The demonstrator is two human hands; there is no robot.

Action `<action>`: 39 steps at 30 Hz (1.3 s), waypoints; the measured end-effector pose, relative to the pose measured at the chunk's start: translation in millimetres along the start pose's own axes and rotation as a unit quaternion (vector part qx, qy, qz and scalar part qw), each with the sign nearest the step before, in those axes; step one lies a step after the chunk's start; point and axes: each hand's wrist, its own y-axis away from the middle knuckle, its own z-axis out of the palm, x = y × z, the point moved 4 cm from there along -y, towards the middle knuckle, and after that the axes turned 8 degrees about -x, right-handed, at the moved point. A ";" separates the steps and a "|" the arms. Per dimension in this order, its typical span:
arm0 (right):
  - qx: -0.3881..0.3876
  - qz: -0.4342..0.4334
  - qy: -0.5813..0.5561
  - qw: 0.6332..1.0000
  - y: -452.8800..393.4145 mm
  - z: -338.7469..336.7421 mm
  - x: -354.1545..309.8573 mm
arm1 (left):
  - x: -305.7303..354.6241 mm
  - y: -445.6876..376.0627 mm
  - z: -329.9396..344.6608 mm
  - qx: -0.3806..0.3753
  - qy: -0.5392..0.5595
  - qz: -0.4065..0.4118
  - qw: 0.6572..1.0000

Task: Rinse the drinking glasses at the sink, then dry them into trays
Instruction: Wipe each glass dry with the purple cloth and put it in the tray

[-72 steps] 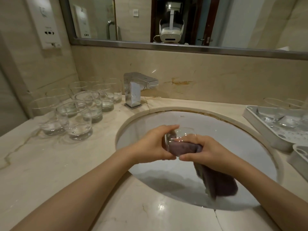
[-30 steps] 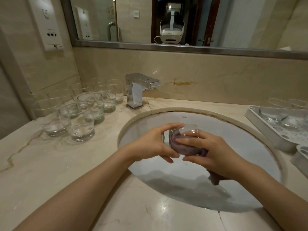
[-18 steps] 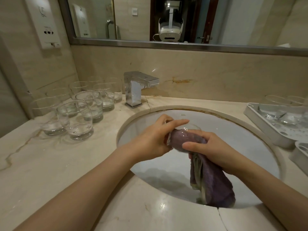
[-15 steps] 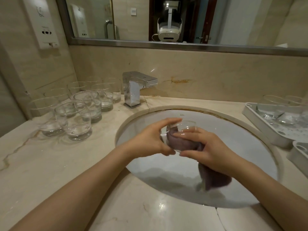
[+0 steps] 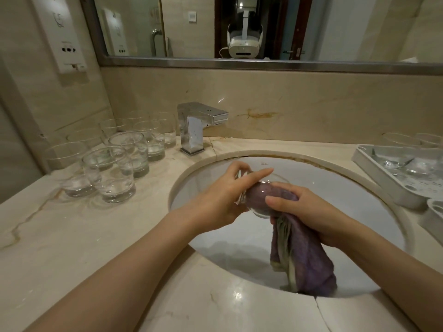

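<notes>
both hands gripped: left hand (image 5: 215, 202) the clear glass tumbler (image 5: 257, 200), right hand (image 5: 304, 209) the purple cloth (image 5: 302, 257); the wet tumbler could slip into the white sink (image 5: 359, 188).

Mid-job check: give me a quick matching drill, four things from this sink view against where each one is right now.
Things:
1. purple cloth
2. faucet
3. white tray
4. cluster of glasses

Places:
A. counter, right of the basin
B. stuffed in the held glass, tail hanging over the basin
C. counter, left of the faucet
D. behind the basin's rim

Pairs: 1-B, 2-D, 3-A, 4-C
</notes>
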 end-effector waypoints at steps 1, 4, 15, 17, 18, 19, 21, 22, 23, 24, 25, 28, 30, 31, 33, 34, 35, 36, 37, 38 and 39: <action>-0.006 -0.009 -0.001 1.000 0.5 0.7 -1.2 | -0.1 0.1 -0.8 0.004 0.004 0.001 1.000; -0.002 -0.060 0.067 0.996 0.6 1.9 -3.6 | -1.7 0.6 -6.0 0.003 0.132 -0.033 0.991; 0.046 -0.219 0.498 0.838 1.4 -4.7 -3.9 | -1.9 3.7 -6.4 -0.076 0.435 -0.124 0.888; 0.045 -0.165 0.355 0.919 1.3 -2.4 -4.1 | -1.6 2.6 -7.6 -0.045 0.336 -0.099 0.935; 0.045 -0.135 0.266 0.953 0.9 -1.7 -4.0 | -1.3 2.2 -9.1 -0.030 0.266 -0.080 0.960; 0.036 -0.104 0.174 0.979 0.3 -1.1 -3.8 | -1.4 2.4 -9.8 -0.019 0.186 -0.059 0.981; 0.001 -0.042 0.040 0.998 0.3 1.2 -4.5 | -1.2 3.0 -7.8 -0.007 0.075 -0.012 0.997; -0.013 -0.028 0.022 0.999 1.0 1.6 -4.6 | -1.6 2.9 -5.7 -0.003 0.055 0.002 0.998; -0.020 -0.027 0.022 0.999 1.8 2.2 -5.2 | -2.3 2.9 -4.0 0.002 0.054 0.008 0.999; -0.019 -0.033 0.029 0.999 1.8 2.9 -4.9 | -3.4 2.5 -3.4 0.008 0.069 0.006 0.998; -0.014 -0.043 0.040 0.998 1.4 4.4 -5.0 | -3.9 2.2 -4.5 0.011 0.099 -0.005 0.995; 0.028 -0.124 0.247 0.961 2.7 3.2 -4.8 | -4.0 1.7 -8.5 -0.036 0.274 -0.080 0.958; 0.038 -0.197 0.452 0.869 3.3 3.6 -5.3 | -4.6 4.4 -6.8 -0.078 0.395 -0.123 0.907; 0.043 -0.225 0.524 0.820 3.5 3.5 -3.7 | -6.0 5.6 -5.9 -0.092 0.437 -0.134 0.884; 0.052 -0.247 0.585 0.770 3.2 1.1 -2.7 | -6.5 7.0 -7.0 -0.106 0.474 -0.133 0.864; 0.055 -0.240 0.579 0.777 3.4 -0.1 -3.7 | -5.4 6.3 -7.5 -0.103 0.475 -0.127 0.865; 0.056 -0.229 0.554 0.798 3.3 -1.1 -4.7 | -4.1 5.4 -7.1 -0.096 0.464 -0.122 0.872; 0.052 -0.213 0.508 0.833 3.3 -1.3 -6.0 | -3.1 4.3 -6.3 -0.087 0.440 -0.120 0.886; 0.051 -0.190 0.446 0.873 3.1 -0.3 -6.3 | -1.6 3.4 -5.2 -0.074 0.403 -0.117 0.905; 0.052 -0.164 0.371 0.913 2.2 0.2 -5.1 | -0.9 2.7 -4.6 -0.056 0.346 -0.103 0.931; 0.053 -0.140 0.287 0.946 1.2 0.1 -3.2 | -0.3 2.3 -4.7 -0.032 0.264 -0.072 0.961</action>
